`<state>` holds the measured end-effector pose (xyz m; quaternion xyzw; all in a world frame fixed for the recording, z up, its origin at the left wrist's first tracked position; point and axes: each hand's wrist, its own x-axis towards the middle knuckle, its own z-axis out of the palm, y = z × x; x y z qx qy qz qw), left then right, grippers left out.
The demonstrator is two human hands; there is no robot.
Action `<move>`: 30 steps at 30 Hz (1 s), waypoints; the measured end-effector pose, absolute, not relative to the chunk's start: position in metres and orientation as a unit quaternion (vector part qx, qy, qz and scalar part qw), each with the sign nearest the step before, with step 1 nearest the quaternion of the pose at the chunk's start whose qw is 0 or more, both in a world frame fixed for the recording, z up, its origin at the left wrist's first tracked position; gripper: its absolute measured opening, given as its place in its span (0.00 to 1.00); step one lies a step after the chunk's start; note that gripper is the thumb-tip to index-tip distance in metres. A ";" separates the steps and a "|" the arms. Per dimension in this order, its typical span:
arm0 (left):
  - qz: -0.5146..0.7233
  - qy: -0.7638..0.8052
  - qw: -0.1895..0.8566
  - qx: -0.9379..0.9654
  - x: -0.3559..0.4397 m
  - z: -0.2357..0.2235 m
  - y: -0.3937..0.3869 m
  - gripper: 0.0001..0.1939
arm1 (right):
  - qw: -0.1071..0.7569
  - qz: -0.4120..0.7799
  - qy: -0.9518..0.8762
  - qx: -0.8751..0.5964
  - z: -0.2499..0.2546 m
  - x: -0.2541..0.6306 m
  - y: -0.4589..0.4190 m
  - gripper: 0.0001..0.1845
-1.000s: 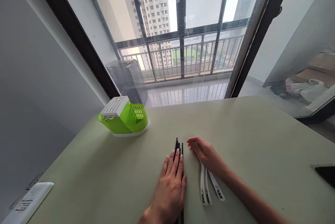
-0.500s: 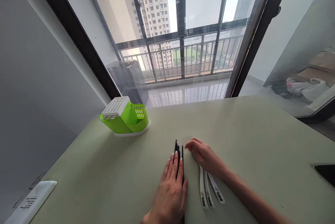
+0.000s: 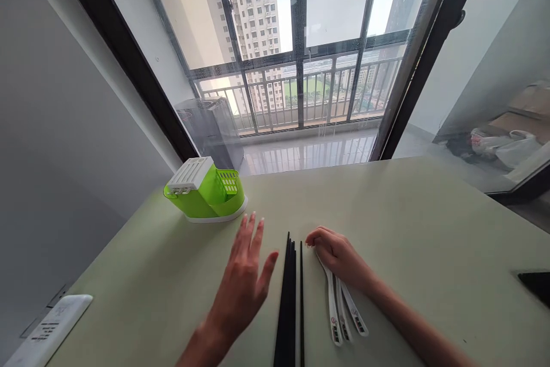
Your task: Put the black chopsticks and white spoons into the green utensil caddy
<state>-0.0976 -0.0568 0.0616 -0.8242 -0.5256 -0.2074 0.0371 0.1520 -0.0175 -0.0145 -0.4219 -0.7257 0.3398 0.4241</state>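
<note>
My left hand (image 3: 241, 269) is spread open, palm down, left of the black chopsticks (image 3: 287, 304) and not touching them. Several chopsticks lie bunched side by side, pointing away from me, and a single chopstick (image 3: 301, 298) lies slightly apart on their right. My right hand (image 3: 337, 255) is curled closed over the far ends of three white spoons (image 3: 334, 312), resting low at the table. Their handles, with small printed marks, fan out toward me; their far ends are hidden beneath my fingers.
A green and white utensil holder (image 3: 206, 192) stands at the table's far left. On the left edge lies a white power strip (image 3: 55, 327). A dark object (image 3: 535, 285) sits at the right. Beyond the pale green table (image 3: 408, 212) is a dark-framed glass door (image 3: 399, 109).
My left hand has lifted off the chopsticks and moved left, spreading its fingers and uncovering them. My right hand has stayed almost still over the spoons.
</note>
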 end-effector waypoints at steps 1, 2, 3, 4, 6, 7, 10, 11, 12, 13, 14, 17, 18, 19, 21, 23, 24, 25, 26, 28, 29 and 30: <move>-0.230 -0.530 0.058 -0.814 -0.106 0.074 -0.045 0.34 | 0.424 0.342 -0.723 -0.425 -0.014 0.152 -0.018 0.12; -0.257 -0.532 0.085 -0.803 -0.115 0.087 -0.034 0.32 | 0.425 0.344 -0.720 -0.428 -0.013 0.152 -0.018 0.11; -0.288 -0.531 0.116 -0.788 -0.125 0.099 -0.022 0.31 | 0.425 0.346 -0.718 -0.429 -0.012 0.152 -0.018 0.11; -0.311 -0.533 0.144 -0.773 -0.136 0.110 -0.010 0.30 | 0.425 0.348 -0.716 -0.430 -0.012 0.152 -0.018 0.11; -0.340 -0.537 0.195 -0.747 -0.159 0.128 0.012 0.29 | 0.423 0.350 -0.715 -0.432 -0.011 0.152 -0.018 0.11; -0.349 -0.540 0.217 -0.735 -0.170 0.134 0.022 0.29 | 0.420 0.350 -0.716 -0.434 -0.011 0.152 -0.018 0.11; -0.351 -0.572 0.250 -0.698 -0.196 0.135 0.047 0.29 | 0.414 0.348 -0.719 -0.437 -0.011 0.152 -0.019 0.09; -0.345 -0.583 0.249 -0.692 -0.201 0.132 0.054 0.29 | 0.414 0.346 -0.720 -0.437 -0.011 0.152 -0.019 0.09; -0.340 -0.591 0.244 -0.690 -0.205 0.128 0.059 0.29 | 0.415 0.345 -0.720 -0.437 -0.011 0.153 -0.019 0.08; -0.335 -0.593 0.239 -0.692 -0.207 0.124 0.063 0.29 | 0.416 0.344 -0.719 -0.437 -0.011 0.153 -0.019 0.08; -0.333 -0.591 0.236 -0.696 -0.208 0.121 0.065 0.28 | 0.416 0.345 -0.719 -0.437 -0.011 0.153 -0.019 0.07; -0.335 -0.578 0.235 -0.706 -0.206 0.117 0.066 0.27 | 0.413 0.348 -0.719 -0.437 -0.012 0.154 -0.019 0.07; -0.336 -0.579 0.230 -0.707 -0.205 0.118 0.065 0.27 | 0.412 0.349 -0.719 -0.438 -0.013 0.154 -0.019 0.07; -0.338 -0.584 0.222 -0.704 -0.203 0.119 0.063 0.26 | 0.410 0.349 -0.719 -0.439 -0.013 0.154 -0.019 0.07; -0.344 -0.603 0.202 -0.691 -0.200 0.121 0.059 0.26 | 0.407 0.350 -0.718 -0.443 -0.014 0.154 -0.019 0.07; -0.349 -0.616 0.191 -0.680 -0.196 0.121 0.055 0.26 | 0.407 0.352 -0.714 -0.447 -0.014 0.154 -0.020 0.07; -0.347 -0.615 0.192 -0.682 -0.193 0.121 0.054 0.25 | 0.407 0.354 -0.712 -0.450 -0.013 0.154 -0.020 0.08; -0.342 -0.610 0.198 -0.687 -0.191 0.120 0.053 0.24 | 0.407 0.357 -0.709 -0.452 -0.012 0.154 -0.020 0.08; -0.337 -0.603 0.205 -0.693 -0.188 0.120 0.053 0.23 | 0.406 0.359 -0.708 -0.454 -0.011 0.154 -0.021 0.09; -0.329 -0.593 0.220 -0.702 -0.183 0.119 0.053 0.22 | 0.404 0.361 -0.704 -0.459 -0.009 0.155 -0.021 0.11; -0.326 -0.589 0.224 -0.705 -0.180 0.119 0.053 0.22 | 0.404 0.362 -0.702 -0.462 -0.008 0.155 -0.022 0.12; -0.323 -0.585 0.225 -0.709 -0.177 0.120 0.053 0.22 | 0.405 0.362 -0.699 -0.466 -0.008 0.155 -0.022 0.13</move>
